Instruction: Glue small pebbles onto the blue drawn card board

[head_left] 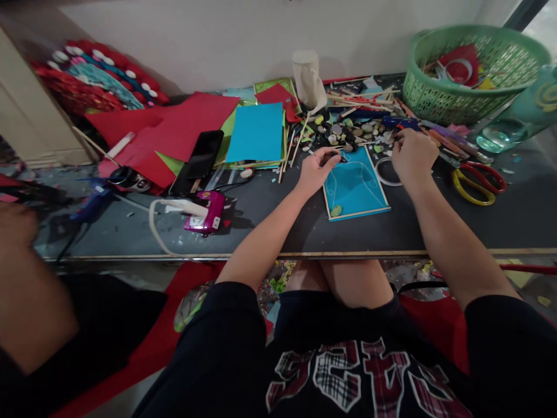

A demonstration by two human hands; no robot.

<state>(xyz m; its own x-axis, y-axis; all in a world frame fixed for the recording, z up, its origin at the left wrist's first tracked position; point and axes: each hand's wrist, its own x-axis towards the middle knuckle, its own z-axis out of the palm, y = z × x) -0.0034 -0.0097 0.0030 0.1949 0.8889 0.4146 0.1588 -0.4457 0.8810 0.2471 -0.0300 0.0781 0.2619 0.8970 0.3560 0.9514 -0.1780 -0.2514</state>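
A blue card (354, 188) with a thin wooden frame lies on the dark table, with a drawn outline and one green pebble (336, 211) stuck near its lower left corner. My left hand (317, 168) rests at the card's top left corner, fingers pinched on a small dark pebble. My right hand (411, 154) is closed at the edge of a pile of small pebbles (352, 132) just beyond the card. What its fingers hold is hidden. A white tape ring (385, 174) lies between the card and my right hand.
Red-and-yellow scissors (478, 180) lie right of my right hand. A green basket (470, 69) stands at the back right. Coloured paper sheets (256, 132), a black phone (198, 159), a pink device (206, 212) and a blue glue gun (93, 200) sit left. Another person's arm (26, 284) shows at far left.
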